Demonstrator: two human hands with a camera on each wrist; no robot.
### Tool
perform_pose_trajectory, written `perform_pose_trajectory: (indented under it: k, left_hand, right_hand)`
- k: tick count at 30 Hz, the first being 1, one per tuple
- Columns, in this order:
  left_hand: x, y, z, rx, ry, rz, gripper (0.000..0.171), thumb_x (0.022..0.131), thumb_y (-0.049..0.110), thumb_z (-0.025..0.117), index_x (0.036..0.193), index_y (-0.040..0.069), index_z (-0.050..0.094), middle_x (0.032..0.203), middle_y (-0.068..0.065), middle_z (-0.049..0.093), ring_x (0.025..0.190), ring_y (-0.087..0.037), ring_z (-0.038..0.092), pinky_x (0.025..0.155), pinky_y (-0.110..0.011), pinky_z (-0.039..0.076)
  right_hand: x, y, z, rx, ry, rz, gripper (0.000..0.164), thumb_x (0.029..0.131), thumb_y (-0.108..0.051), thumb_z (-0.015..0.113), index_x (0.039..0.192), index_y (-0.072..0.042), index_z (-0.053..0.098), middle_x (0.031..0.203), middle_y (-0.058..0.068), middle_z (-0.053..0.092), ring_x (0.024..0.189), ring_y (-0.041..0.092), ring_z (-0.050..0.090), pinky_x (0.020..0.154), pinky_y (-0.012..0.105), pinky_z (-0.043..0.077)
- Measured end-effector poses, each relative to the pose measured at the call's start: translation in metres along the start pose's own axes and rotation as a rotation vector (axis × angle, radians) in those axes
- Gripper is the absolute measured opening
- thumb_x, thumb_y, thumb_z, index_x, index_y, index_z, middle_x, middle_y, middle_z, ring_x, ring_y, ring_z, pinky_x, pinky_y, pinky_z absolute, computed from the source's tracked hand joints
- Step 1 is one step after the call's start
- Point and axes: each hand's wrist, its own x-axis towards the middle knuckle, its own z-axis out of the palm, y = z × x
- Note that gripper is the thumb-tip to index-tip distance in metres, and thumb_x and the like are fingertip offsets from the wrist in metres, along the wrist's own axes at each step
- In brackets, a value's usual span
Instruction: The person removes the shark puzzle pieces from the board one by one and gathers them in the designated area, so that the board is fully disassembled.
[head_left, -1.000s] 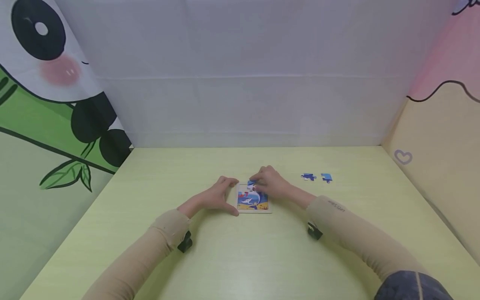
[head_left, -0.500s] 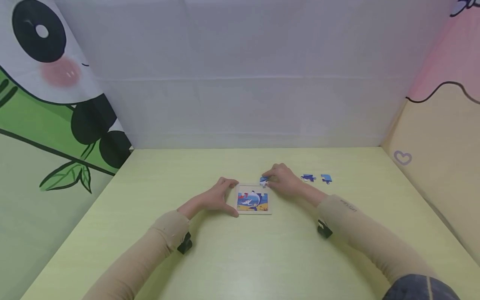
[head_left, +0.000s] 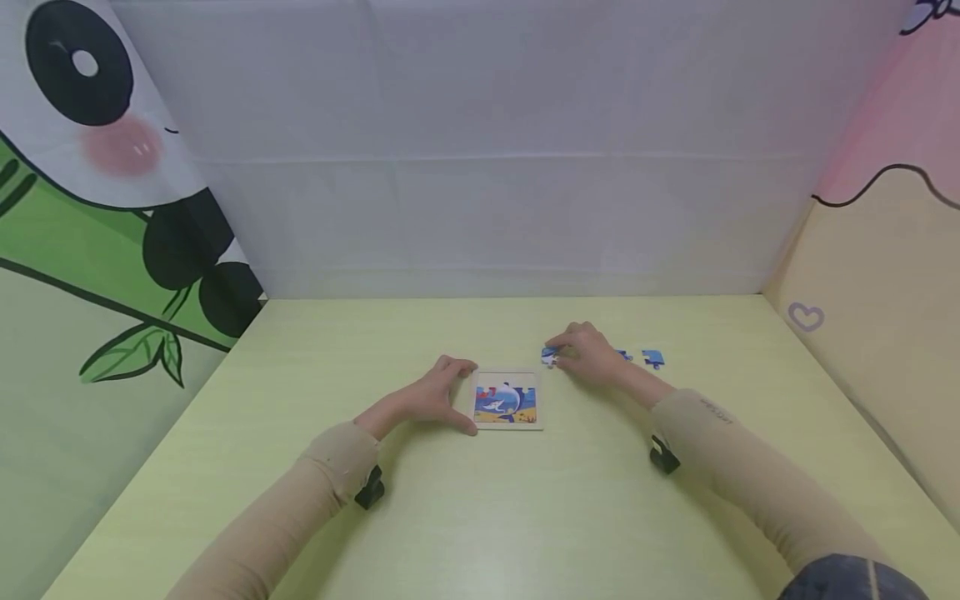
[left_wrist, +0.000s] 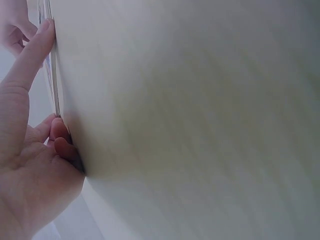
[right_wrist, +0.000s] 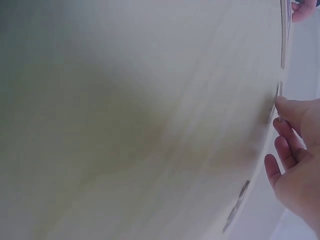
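Note:
A small square jigsaw tray (head_left: 517, 378) lies flat on the table, with a dolphin picture filling its lower part and its upper strip bare. At its left side, my left hand (head_left: 427, 396) holds it between the thumb at the near corner and a finger at the far corner. Right of the tray, my right hand (head_left: 591, 357) pinches a blue and white jigsaw piece (head_left: 548, 357) by thumb and fingertips. Seen edge-on in the right wrist view, this piece (right_wrist: 280, 90) is close over the table.
Another blue jigsaw piece (head_left: 624, 354) lies partly hidden behind the right hand. Farther right is a light-blue jigsaw piece (head_left: 653, 358). The pale yellow table (head_left: 480, 517) meets a white cloth backdrop (head_left: 480, 225) at the back, with printed panels on both sides.
My right hand has carried its jigsaw piece rightward from the tray's top edge, baring the upper strip. My left hand has stayed at the tray's left side.

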Motion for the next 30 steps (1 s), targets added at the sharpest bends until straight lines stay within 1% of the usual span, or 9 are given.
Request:
perform_pose_trajectory:
  k: [3,5,9,13,18,21,26,30]
  left_hand:
    - [0.0,0.0,0.0,0.004,0.001,0.006,0.106,0.066,0.042,0.091,0.15,0.013,0.032,0.142,-0.013,0.036,0.131,-0.026,0.04,0.118,-0.048,0.034]
    - [0.0,0.0,0.0,0.004,0.001,0.008,0.107,0.066,0.041,0.091,0.15,0.013,0.032,0.142,-0.013,0.036,0.13,-0.026,0.041,0.118,-0.048,0.034]
    - [0.001,0.001,0.0,0.003,0.0,0.011,0.106,0.066,0.042,0.091,0.15,0.013,0.032,0.142,-0.013,0.036,0.129,-0.026,0.041,0.117,-0.048,0.035]
    - [0.001,0.001,0.0,0.004,0.0,0.011,0.107,0.067,0.041,0.091,0.151,0.012,0.032,0.142,-0.013,0.036,0.129,-0.026,0.041,0.117,-0.048,0.035]
    - [0.001,0.001,0.0,0.006,-0.003,0.006,0.107,0.067,0.041,0.09,0.151,0.013,0.031,0.142,-0.013,0.036,0.129,-0.026,0.04,0.117,-0.048,0.035]
    - [0.001,0.002,0.001,0.004,-0.004,0.003,0.107,0.067,0.041,0.09,0.151,0.013,0.031,0.142,-0.013,0.036,0.13,-0.026,0.04,0.118,-0.048,0.034]
    - [0.002,0.002,0.001,0.006,-0.002,-0.001,0.107,0.067,0.041,0.09,0.151,0.013,0.031,0.143,-0.013,0.035,0.131,-0.026,0.04,0.118,-0.048,0.033]
    - [0.002,0.001,0.0,0.009,-0.001,-0.004,0.107,0.067,0.042,0.09,0.151,0.013,0.031,0.143,-0.013,0.035,0.132,-0.027,0.04,0.118,-0.049,0.033]
  right_hand:
    - [-0.001,0.006,-0.002,-0.007,-0.012,0.003,0.034,0.09,-0.014,0.069,0.124,-0.01,0.068,0.109,0.011,0.065,0.103,0.027,0.05,0.089,0.042,0.042]
    - [-0.001,0.01,-0.005,-0.012,-0.037,0.009,0.033,0.09,-0.015,0.069,0.123,-0.011,0.069,0.11,0.011,0.065,0.104,0.028,0.05,0.091,0.044,0.041]
    - [0.002,0.022,-0.014,-0.069,-0.085,-0.009,0.031,0.089,-0.015,0.07,0.12,-0.012,0.071,0.112,0.01,0.067,0.106,0.029,0.052,0.091,0.048,0.041]
    - [0.003,0.032,-0.023,-0.119,-0.128,-0.014,0.028,0.087,-0.015,0.071,0.115,-0.014,0.073,0.11,0.008,0.068,0.105,0.028,0.055,0.09,0.048,0.043]
    - [0.001,0.038,-0.03,-0.1,-0.16,-0.009,0.026,0.088,-0.015,0.07,0.114,-0.013,0.073,0.107,0.006,0.068,0.103,0.026,0.06,0.091,0.049,0.047]
    - [-0.001,0.039,-0.032,-0.078,-0.162,-0.011,0.026,0.089,-0.015,0.07,0.115,-0.012,0.072,0.107,0.005,0.067,0.104,0.026,0.062,0.092,0.05,0.047]
    - [-0.007,0.039,-0.036,-0.013,-0.156,0.014,0.027,0.088,-0.014,0.071,0.115,-0.011,0.071,0.107,0.005,0.067,0.106,0.028,0.062,0.096,0.051,0.048]
    - [-0.008,0.039,-0.035,0.015,-0.149,0.02,0.028,0.088,-0.014,0.072,0.115,-0.011,0.072,0.107,0.005,0.066,0.108,0.028,0.061,0.098,0.05,0.048]
